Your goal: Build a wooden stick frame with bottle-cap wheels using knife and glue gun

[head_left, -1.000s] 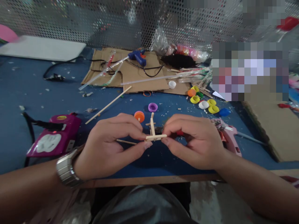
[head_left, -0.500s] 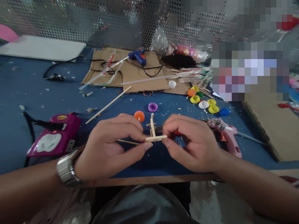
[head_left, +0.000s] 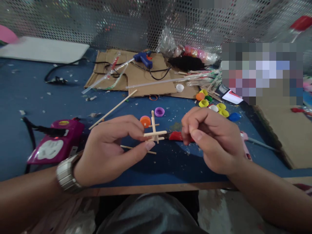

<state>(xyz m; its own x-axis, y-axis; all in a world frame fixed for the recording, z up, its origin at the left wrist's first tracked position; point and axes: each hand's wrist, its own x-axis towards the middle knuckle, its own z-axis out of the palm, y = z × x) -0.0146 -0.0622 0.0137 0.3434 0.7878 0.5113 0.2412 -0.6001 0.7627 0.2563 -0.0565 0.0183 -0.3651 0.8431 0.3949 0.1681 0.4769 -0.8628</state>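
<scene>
My left hand (head_left: 112, 148) pinches a small frame of wooden sticks (head_left: 154, 131) between thumb and fingers. One stick of it points away from me and others cross it. To its right, apart from the frame, is my right hand (head_left: 212, 139), its fingers curled and the thumb against them, with nothing seen in it. Behind its fingertips a red-handled tool (head_left: 175, 136) lies on the table, its other end partly hidden. An orange cap (head_left: 145, 121) and a purple cap (head_left: 159, 112) lie just past the frame. A thin stick (head_left: 152, 152) lies below my left thumb.
A blue glue gun (head_left: 143, 59) rests on cardboard (head_left: 148, 87) at the back. Magenta power box (head_left: 57, 139) at left, with a black cord. Several bottle caps (head_left: 203, 103) sit right of centre. My right hand mostly covers a pink glue gun (head_left: 245, 146). A long stick (head_left: 113, 109) lies left.
My right hand has let go of the stick frame and moved right and slightly up. My left hand keeps hold of the frame, which is now tilted and shifted a little left.
</scene>
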